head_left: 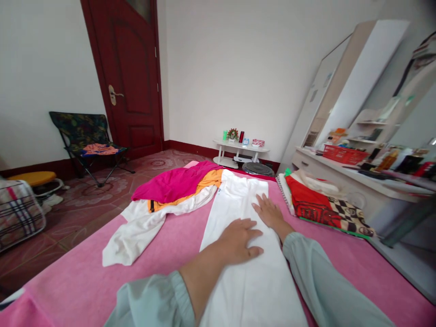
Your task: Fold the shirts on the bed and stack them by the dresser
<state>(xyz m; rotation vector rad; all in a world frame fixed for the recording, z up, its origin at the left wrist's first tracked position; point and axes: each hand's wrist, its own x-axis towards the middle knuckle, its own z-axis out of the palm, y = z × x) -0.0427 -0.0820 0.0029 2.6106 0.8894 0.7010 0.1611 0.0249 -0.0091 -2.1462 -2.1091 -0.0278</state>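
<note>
A long white garment (245, 272) lies folded flat down the middle of a pink bed cover (68, 277). My left hand (240, 240) rests palm down on it, fingers stretched out. My right hand (270, 211) lies flat on the same garment a little further away, fingers spread. Both hands hold nothing. Left of the garment sits a loose heap: a magenta cloth (173, 181) on top, an orange one (207, 179) under it, and a crumpled white garment (136, 231) trailing toward me.
A stack of folded red, white and checkered clothes (323, 204) lies at the bed's right edge. A dresser (357, 177) with a red basket and bottles stands to the right. A folding chair (88, 141), a red door and a small white table (238, 150) are beyond.
</note>
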